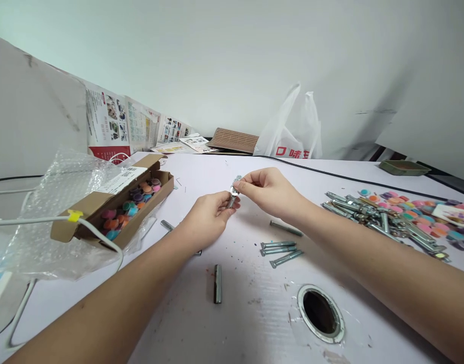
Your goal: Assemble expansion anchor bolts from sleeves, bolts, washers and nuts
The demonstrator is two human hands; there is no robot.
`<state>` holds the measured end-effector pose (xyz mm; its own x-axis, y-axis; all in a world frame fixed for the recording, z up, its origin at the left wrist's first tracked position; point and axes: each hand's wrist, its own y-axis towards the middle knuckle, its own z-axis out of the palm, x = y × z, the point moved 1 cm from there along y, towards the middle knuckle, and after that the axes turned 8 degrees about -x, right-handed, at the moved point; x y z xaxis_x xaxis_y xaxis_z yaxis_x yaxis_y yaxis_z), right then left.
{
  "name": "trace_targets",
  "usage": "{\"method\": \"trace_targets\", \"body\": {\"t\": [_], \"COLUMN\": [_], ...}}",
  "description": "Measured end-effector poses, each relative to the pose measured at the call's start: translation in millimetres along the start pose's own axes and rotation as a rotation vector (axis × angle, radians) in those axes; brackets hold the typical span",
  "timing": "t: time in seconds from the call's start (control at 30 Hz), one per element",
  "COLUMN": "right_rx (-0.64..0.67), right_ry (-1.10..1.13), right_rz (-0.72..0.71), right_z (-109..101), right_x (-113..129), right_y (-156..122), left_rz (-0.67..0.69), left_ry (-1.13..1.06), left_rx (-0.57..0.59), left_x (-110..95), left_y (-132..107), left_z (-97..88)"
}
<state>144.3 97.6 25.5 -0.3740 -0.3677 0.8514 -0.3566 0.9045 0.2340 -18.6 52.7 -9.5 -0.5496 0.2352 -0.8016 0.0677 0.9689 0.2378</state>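
Above the middle of the table, my left hand (207, 217) is closed around a short shiny metal cylinder (231, 202). My right hand (269, 192) pinches at its upper end, where a bright round metal end shows. Small silvery round pieces (238, 178) stick out just beyond the right fingertips; whether they are bolt heads I cannot tell. Below the right hand lie several loose steel bolts (279, 249) and one longer metal rod (286, 228). A metal tube (217, 284) rests nearer to me. More metal rods (167, 225) are partly hidden behind my left hand.
An open cardboard box (156, 199) with colourful round pieces sits left on bubble wrap (46, 222), crossed by a grey cable (99, 233). On the right are a metal pile (383, 217) and colourful discs (421, 215). A round table hole (321, 312) lies front right. A plastic bag (288, 129) stands behind.
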Motion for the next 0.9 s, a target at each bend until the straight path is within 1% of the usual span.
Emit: {"method": "trace_targets", "body": {"t": [0.1, 0.23, 0.27, 0.33, 0.4, 0.5, 0.63, 0.73, 0.9], "right_rx": [0.035, -0.001, 0.028, 0.133, 0.229, 0.288, 0.39, 0.471, 0.477], "right_ry": [-0.077, -0.312, -0.392, -0.529, -0.605, -0.632, -0.62, -0.581, -0.641], "right_rz": [0.008, 0.067, 0.07, 0.073, 0.083, 0.087, 0.072, 0.072, 0.078], "right_z": [-12, -35, -38, -38, -35, -37, -56, -67, -67], "right_x": [-2, -16, -21, -32, -40, -43, -44, -51, -63], "right_y": [8, 38, 47, 62, 70, 65, 50, 46, 46], "left_rz": [-0.018, -0.139, -0.161, -0.189, -0.199, -0.191, -0.202, -0.178, -0.107], "left_ry": [-0.097, -0.28, -0.293, -0.307, -0.326, -0.34, -0.353, -0.355, -0.285], "left_rx": [-0.015, -0.04, -0.046, -0.057, -0.061, -0.053, -0.057, -0.056, -0.071], "left_x": [7, 13, 13, 12, 11, 9, 7, 9, 13], "left_y": [2, 5, 5, 5, 6, 7, 6, 5, 2], "left_z": [1.9, 4.3, 4.2, 3.8, 3.6, 4.6, 6.1, 5.9, 4.0]}}
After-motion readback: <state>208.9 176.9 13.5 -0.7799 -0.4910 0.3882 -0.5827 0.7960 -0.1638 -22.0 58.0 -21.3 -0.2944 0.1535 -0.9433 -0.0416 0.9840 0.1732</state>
